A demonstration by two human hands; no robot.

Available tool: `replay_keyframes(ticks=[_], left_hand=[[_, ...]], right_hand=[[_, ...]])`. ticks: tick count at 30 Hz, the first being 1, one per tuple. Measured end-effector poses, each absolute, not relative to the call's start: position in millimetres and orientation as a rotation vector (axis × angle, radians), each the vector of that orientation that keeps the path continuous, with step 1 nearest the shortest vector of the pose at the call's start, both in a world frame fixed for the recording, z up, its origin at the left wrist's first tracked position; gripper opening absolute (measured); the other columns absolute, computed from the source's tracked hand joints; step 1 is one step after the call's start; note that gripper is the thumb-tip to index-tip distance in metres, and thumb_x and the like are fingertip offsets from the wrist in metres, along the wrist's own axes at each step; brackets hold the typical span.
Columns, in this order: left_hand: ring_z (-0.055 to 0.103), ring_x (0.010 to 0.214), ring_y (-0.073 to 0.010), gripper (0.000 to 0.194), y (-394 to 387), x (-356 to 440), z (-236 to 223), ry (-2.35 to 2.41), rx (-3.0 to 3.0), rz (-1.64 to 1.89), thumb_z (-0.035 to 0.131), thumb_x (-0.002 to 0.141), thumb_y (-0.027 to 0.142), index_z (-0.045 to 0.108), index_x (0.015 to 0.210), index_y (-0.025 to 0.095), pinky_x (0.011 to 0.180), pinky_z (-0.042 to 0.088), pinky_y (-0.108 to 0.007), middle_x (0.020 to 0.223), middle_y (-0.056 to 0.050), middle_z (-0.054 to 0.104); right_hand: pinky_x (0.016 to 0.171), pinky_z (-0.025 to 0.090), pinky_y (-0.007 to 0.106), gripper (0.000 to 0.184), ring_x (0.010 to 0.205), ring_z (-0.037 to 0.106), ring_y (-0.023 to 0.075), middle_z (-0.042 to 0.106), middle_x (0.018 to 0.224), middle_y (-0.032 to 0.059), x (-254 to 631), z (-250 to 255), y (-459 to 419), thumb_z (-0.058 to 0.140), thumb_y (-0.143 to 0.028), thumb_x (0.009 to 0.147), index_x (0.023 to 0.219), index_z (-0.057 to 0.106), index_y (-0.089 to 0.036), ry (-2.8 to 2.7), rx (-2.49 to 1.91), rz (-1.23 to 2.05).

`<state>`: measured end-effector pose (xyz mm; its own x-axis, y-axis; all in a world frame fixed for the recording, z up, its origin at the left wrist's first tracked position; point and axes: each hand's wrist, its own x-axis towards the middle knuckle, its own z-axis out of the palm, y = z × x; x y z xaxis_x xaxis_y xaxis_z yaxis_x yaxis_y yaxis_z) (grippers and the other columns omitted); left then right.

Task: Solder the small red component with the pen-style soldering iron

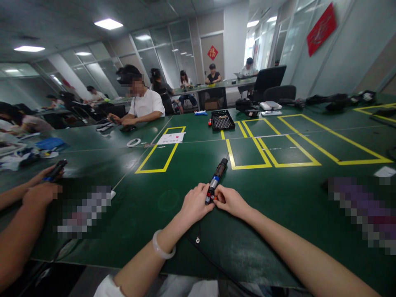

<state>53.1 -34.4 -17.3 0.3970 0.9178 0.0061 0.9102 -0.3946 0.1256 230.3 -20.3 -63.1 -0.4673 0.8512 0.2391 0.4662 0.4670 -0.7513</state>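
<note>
An electric screwdriver, black with a silver-blue band and a red base, lies on the green table with its tip pointing away from me. My left hand is curled around its near end from the left; a pale bangle sits on that wrist. My right hand pinches the same end from the right. A black cord runs from the tool back toward me.
Yellow tape rectangles mark the table ahead. A black tray of bits, a white paper and a tape ring lie farther off. Another person's hands hold a tool at left. Several people sit at tables behind.
</note>
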Motion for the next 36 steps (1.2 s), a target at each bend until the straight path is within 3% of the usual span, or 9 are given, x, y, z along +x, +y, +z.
replay_keyframes(ticks=[5, 8, 15, 21, 36], left_hand=[[0.054, 0.11, -0.0253, 0.064, -37, 52, -21, 1.621, 2.491, 0.186, 0.058, 0.078, 0.038, 0.034, 0.136, 0.026, 0.087, 0.046, -0.036, 0.13, -0.01, 0.047], [0.052, 0.112, -0.0246, 0.069, -39, 54, -21, 1.605, 2.478, 0.223, 0.057, 0.079, 0.039, 0.028, 0.14, 0.028, 0.088, 0.046, -0.036, 0.133, -0.01, 0.043], [0.054, 0.106, -0.0251, 0.06, -37, 60, -23, 1.689, 2.517, 0.205, 0.048, 0.086, 0.046, 0.031, 0.139, 0.023, 0.083, 0.046, -0.036, 0.125, -0.012, 0.047], [0.054, 0.106, -0.0232, 0.06, -37, 43, -23, 1.724, 2.552, 0.214, 0.048, 0.086, 0.048, 0.031, 0.14, 0.027, 0.085, 0.045, -0.034, 0.127, -0.01, 0.047], [0.054, 0.112, -0.0261, 0.065, -40, -153, -30, 2.198, 2.249, 0.113, 0.035, 0.087, 0.057, 0.034, 0.141, 0.023, 0.093, 0.046, -0.037, 0.134, -0.01, 0.044]], right_hand=[[0.055, 0.034, 0.021, 0.005, 0.056, 0.048, 0.0115, 0.052, 0.065, -0.0038, 231, -63, -19, 0.057, -0.018, 0.083, 0.082, 0.052, -0.02, -2.084, -0.968, 0.865], [0.056, 0.036, 0.022, 0.012, 0.057, 0.05, 0.0122, 0.055, 0.066, -0.0018, 232, -61, -19, 0.056, -0.022, 0.086, 0.075, 0.054, -0.018, -2.062, -0.954, 0.879], [0.064, 0.04, 0.026, 0.022, 0.068, 0.054, 0.0152, 0.058, 0.076, 0.0026, 235, -53, -21, 0.05, -0.027, 0.092, 0.074, 0.058, -0.018, -2.088, -0.873, 0.772], [0.067, 0.042, 0.027, 0.02, 0.072, 0.054, 0.0161, 0.057, 0.079, 0.0033, 239, -53, -21, 0.049, -0.029, 0.093, 0.083, 0.063, -0.019, -2.111, -0.918, 0.742], [0.066, 0.041, 0.026, 0.017, 0.072, 0.056, 0.0155, 0.059, 0.078, 0.0029, 238, -56, -20, 0.05, -0.023, 0.092, 0.081, 0.063, -0.019, -2.161, -0.958, 0.74]])
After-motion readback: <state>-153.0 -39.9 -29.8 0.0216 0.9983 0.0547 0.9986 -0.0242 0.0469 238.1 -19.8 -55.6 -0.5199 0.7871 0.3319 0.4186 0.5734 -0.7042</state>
